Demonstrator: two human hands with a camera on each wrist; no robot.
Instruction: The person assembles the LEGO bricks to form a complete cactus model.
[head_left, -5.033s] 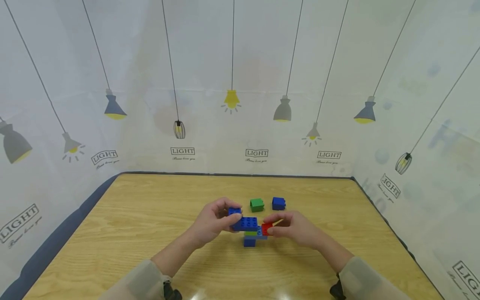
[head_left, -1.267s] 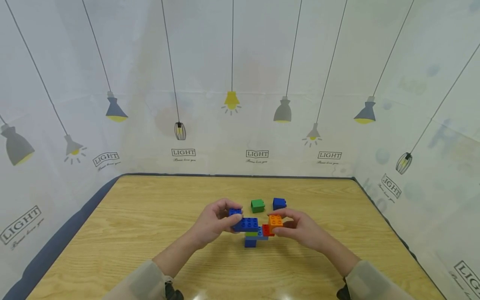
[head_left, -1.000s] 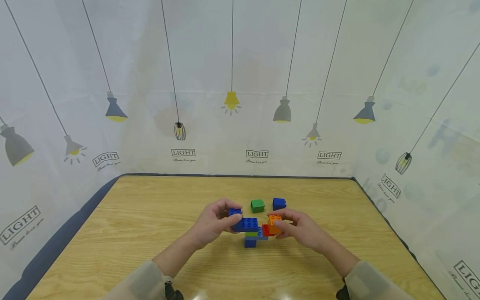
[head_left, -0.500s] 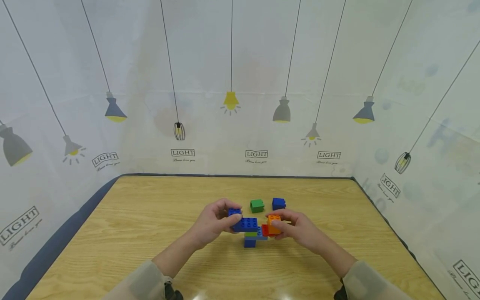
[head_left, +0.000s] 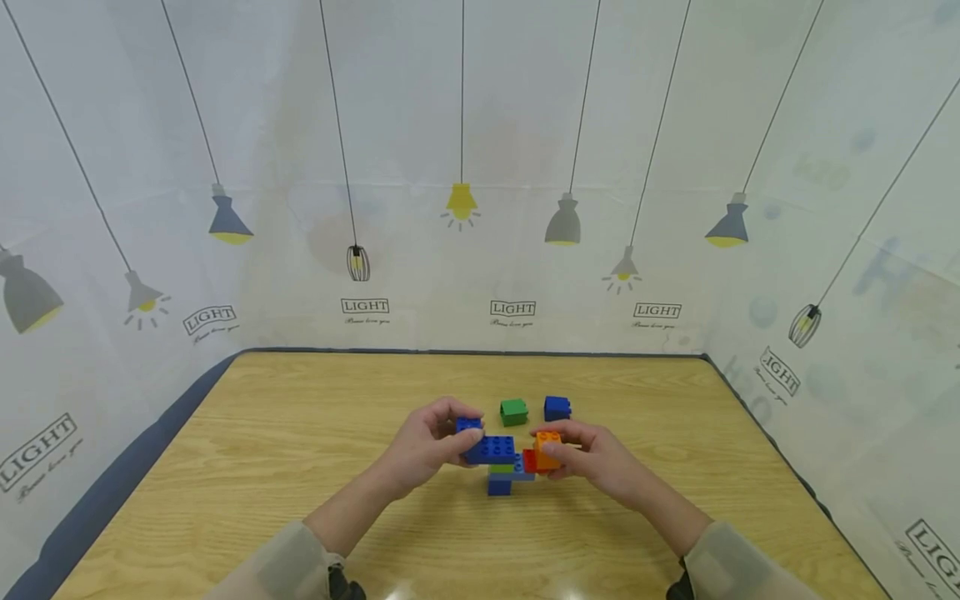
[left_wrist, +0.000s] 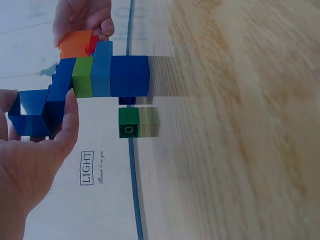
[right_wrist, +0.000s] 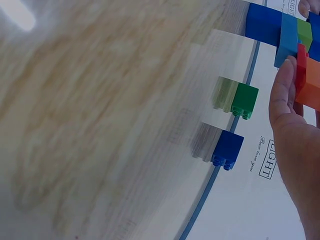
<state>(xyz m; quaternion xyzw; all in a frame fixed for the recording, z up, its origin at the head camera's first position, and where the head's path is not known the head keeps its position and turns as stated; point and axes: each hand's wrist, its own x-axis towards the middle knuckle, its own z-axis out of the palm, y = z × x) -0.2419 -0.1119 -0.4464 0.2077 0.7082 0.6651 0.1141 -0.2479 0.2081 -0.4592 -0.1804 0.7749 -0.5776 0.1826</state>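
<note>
Pinching the top blue brick [head_left: 469, 424] in the left hand [head_left: 429, 442], thumb in front, and touching the long blue brick [head_left: 491, 450] just under it. Pinching the orange brick [left_wrist: 77, 45] in the right hand [head_left: 596, 454], in a grip with thumb in front and fingers behind.

Stacked on the worktop [head_left: 300, 425], between both hands: at the bottom the base brick [head_left: 498, 487], across it the pale blue brick [left_wrist: 102, 68], jutting out to the right, then the lime brick [left_wrist: 82, 76], then the long blue brick, overhanging to the left, with the top blue brick on its left end. At the right end of the pale blue brick, touching it, the red brick [head_left: 529, 461], with the orange brick on that, offset to the right.

Farther back, apart from the rest and lying on their sides, the green brick [head_left: 514, 412] and, near it to the right, the loose blue brick [head_left: 557, 408]. Behind the worktop, a pale backdrop [head_left: 405, 125] printed with hanging lamps.
</note>
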